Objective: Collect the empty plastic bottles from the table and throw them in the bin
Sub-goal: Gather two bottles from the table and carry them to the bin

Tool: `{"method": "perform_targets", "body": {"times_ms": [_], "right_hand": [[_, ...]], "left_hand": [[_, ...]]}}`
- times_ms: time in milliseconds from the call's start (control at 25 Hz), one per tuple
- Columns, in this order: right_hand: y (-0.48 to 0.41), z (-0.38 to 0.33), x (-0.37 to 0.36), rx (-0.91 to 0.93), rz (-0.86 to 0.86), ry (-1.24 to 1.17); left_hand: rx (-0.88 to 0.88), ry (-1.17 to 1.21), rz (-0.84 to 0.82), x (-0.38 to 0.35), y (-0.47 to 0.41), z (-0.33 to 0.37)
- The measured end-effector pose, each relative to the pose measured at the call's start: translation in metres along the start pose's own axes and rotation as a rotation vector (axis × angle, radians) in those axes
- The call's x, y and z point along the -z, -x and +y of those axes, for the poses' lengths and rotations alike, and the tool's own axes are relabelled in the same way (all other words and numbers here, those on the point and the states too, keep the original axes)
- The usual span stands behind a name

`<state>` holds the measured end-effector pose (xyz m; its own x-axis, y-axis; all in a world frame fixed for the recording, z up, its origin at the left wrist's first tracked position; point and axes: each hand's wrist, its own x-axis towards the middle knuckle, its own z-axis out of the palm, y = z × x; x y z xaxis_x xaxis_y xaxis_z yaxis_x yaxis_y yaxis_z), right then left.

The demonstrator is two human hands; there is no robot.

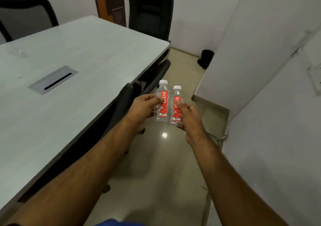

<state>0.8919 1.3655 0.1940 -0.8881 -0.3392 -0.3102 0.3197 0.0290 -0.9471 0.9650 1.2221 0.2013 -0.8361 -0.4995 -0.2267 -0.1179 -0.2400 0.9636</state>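
At frame centre, the left hand point(145, 106) grips one red-labelled bottle point(163, 101) and the right hand point(188, 116) the other bottle point(176, 106), both upright over the floor. Collection looks done; the dark bin point(206, 58), upper right beside the wall, remains well apart from them. The binning itself is left.

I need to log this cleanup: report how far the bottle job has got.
Done: two capped bottles are off the table. In hand: the left hand holds the left bottle and the right hand the right bottle, over the floor. Left: carrying them to the black bin by the far wall and dropping them in.
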Motion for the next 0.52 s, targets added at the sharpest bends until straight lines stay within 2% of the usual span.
{"method": "perform_targets", "body": {"times_ms": [200,520], "right_hand": [[-0.11,-0.031,0.053,-0.013,0.055,-0.019],[-0.345,-0.085,0.08,-0.068,0.172,0.03]], "left_hand": [[-0.001,-0.06,-0.062,-0.078,-0.113,0.01],[0.079,-0.06,-0.151,-0.15,-0.373,0.021]]}}
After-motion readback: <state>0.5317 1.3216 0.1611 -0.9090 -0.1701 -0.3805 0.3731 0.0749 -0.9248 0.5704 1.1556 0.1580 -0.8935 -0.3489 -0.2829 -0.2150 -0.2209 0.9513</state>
